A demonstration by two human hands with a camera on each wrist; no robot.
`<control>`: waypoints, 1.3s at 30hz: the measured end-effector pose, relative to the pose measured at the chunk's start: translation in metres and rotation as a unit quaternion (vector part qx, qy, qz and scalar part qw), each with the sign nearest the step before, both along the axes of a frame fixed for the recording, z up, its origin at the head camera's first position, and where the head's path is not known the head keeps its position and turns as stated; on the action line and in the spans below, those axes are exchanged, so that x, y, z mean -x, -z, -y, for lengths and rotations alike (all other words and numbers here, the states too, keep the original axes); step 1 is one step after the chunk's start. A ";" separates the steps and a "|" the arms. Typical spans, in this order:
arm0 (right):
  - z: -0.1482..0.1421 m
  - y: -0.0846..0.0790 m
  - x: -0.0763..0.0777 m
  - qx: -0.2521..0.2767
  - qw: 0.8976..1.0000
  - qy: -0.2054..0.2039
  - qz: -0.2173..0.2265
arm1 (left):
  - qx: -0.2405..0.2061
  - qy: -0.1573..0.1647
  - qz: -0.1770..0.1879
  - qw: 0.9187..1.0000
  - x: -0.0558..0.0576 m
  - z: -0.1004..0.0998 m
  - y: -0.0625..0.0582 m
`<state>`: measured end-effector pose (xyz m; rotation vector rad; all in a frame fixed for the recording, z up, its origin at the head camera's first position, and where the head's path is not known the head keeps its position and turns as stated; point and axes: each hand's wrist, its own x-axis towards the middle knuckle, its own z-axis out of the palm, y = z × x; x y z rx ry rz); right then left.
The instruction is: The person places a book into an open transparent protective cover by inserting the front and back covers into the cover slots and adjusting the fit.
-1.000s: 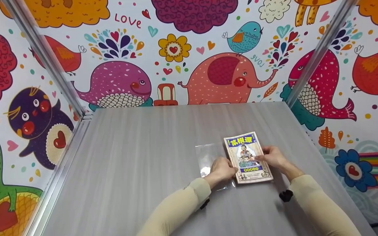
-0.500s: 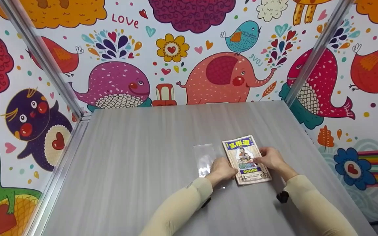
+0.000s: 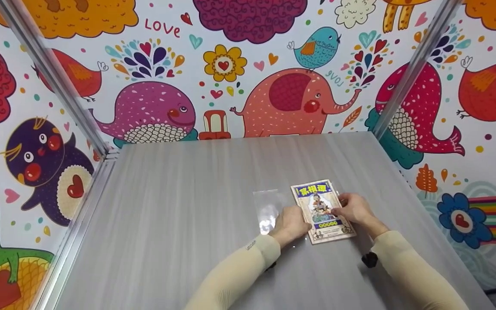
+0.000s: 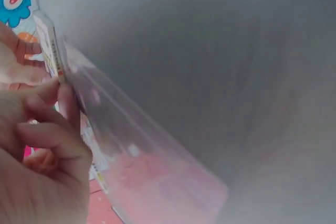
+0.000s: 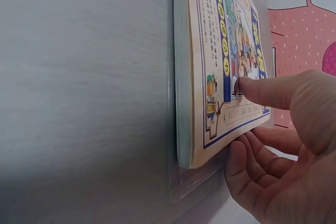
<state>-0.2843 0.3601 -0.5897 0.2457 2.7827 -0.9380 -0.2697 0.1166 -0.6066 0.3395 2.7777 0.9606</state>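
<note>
While both hands work at it, a thin illustrated book [image 3: 322,210] sits front cover up toward the right of the counter [image 3: 179,206], its title end away from the person. A clear plastic film [image 3: 268,204] spreads out from the spine side, and the right wrist view shows a clear margin under the book's edge too; whether the back cover is tucked into it cannot be told. The left hand [image 3: 292,224] has its fingers curled and pinches the spine edge, its forearm crossing the film. The right hand [image 3: 355,209] grips the opposite edge, thumb on the cover, fingers beneath. The step in hand seems to be lining the book up with the film. Next, by the look of it, the grip on the right should keep the book steady, so that the left can let go of the spine and smooth or lift the loose film without creasing it. Beyond the counter stand cartoon-printed walls [image 3: 248,47] and metal posts [image 3: 54,77].
</note>
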 end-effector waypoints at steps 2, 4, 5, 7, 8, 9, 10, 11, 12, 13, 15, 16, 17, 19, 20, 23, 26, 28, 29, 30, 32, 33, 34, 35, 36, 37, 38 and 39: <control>0.000 0.000 0.000 0.003 1.000 0.001 0.001 | 0.007 0.020 -0.021 1.000 -0.004 0.000 -0.006; -0.001 -0.001 0.000 0.003 1.000 0.002 0.002 | 0.022 0.047 -0.049 0.997 -0.006 -0.001 -0.005; -0.001 -0.001 0.000 0.003 1.000 0.004 0.003 | 0.028 0.062 -0.066 0.995 -0.007 -0.002 -0.005; -0.001 -0.001 0.000 0.002 1.000 0.003 0.003 | 0.040 0.094 -0.099 0.990 -0.008 -0.003 -0.003; -0.001 -0.001 -0.001 0.001 1.000 0.003 0.003 | 0.050 0.108 -0.115 0.986 -0.008 -0.004 -0.002; 0.000 -0.002 -0.001 0.002 1.000 0.004 0.003 | 0.060 0.120 -0.127 0.983 -0.008 -0.005 -0.001; 0.000 -0.002 -0.001 0.002 1.000 0.003 0.000 | 0.068 0.131 -0.139 0.979 -0.007 -0.006 0.002; 0.001 -0.003 -0.001 -0.001 1.000 0.001 -0.008 | 0.064 0.140 -0.160 0.975 -0.004 -0.008 0.012; 0.002 -0.004 -0.001 -0.002 1.000 0.000 -0.014 | 0.073 0.150 -0.179 0.970 0.002 -0.012 0.024; 0.003 -0.004 -0.002 -0.002 1.000 0.001 -0.019 | 0.087 0.160 -0.198 0.963 0.007 -0.015 0.037; 0.005 -0.006 -0.002 0.000 1.000 0.004 -0.030 | 0.117 0.176 -0.219 0.953 0.006 -0.016 0.037; 0.005 -0.007 -0.003 -0.003 0.999 0.003 -0.038 | 0.128 0.181 -0.228 0.948 0.005 -0.016 0.037; 0.006 -0.008 -0.003 -0.005 0.999 0.002 -0.044 | 0.139 0.185 -0.232 0.945 0.003 -0.015 0.036; 0.007 -0.011 -0.003 -0.008 0.999 0.001 -0.053 | 0.172 0.195 -0.218 0.941 -0.007 -0.011 0.015; 0.008 -0.012 -0.003 -0.011 0.998 -0.001 -0.059 | 0.176 0.196 -0.208 0.942 -0.013 -0.008 0.002; 0.010 -0.018 -0.003 -0.011 0.997 -0.005 -0.071 | 0.179 0.200 -0.199 0.943 -0.013 -0.008 0.000; 0.014 -0.023 -0.003 0.000 0.997 -0.001 -0.074 | 0.180 0.201 -0.198 0.942 -0.012 -0.008 -0.002; 0.017 -0.027 -0.004 0.005 0.997 0.000 -0.081 | 0.177 0.200 -0.195 0.944 -0.013 -0.009 -0.002; 0.018 -0.028 -0.004 0.006 0.996 0.000 -0.084 | 0.174 0.199 -0.193 0.945 -0.013 -0.009 -0.002; 0.020 -0.029 -0.005 0.007 0.996 -0.001 -0.090 | 0.170 0.196 -0.191 0.946 -0.013 -0.009 -0.002; 0.023 -0.031 -0.004 0.008 0.995 -0.001 -0.102 | 0.162 0.190 -0.192 0.949 -0.014 -0.010 -0.002; 0.024 -0.032 -0.005 0.011 0.994 -0.002 -0.107 | 0.159 0.187 -0.193 0.950 -0.014 -0.010 -0.002; 0.026 -0.032 -0.004 0.013 0.993 -0.002 -0.114 | 0.155 0.185 -0.196 0.951 -0.013 -0.011 -0.002; 0.027 -0.033 -0.004 0.016 0.993 -0.002 -0.118 | 0.151 0.178 -0.214 0.949 -0.010 -0.013 0.008; 0.028 -0.034 -0.004 0.018 0.992 0.000 -0.124 | 0.145 0.175 -0.215 0.950 -0.010 -0.013 0.008; 0.030 -0.034 -0.004 0.022 0.991 0.001 -0.130 | 0.139 0.170 -0.215 0.951 -0.009 -0.013 0.007; 0.031 -0.035 -0.004 0.027 0.990 0.002 -0.137 | 0.131 0.165 -0.212 0.954 -0.009 -0.014 0.006; 0.033 -0.036 -0.004 0.032 0.989 0.001 -0.146 | 0.121 0.161 -0.208 0.957 -0.009 -0.014 0.005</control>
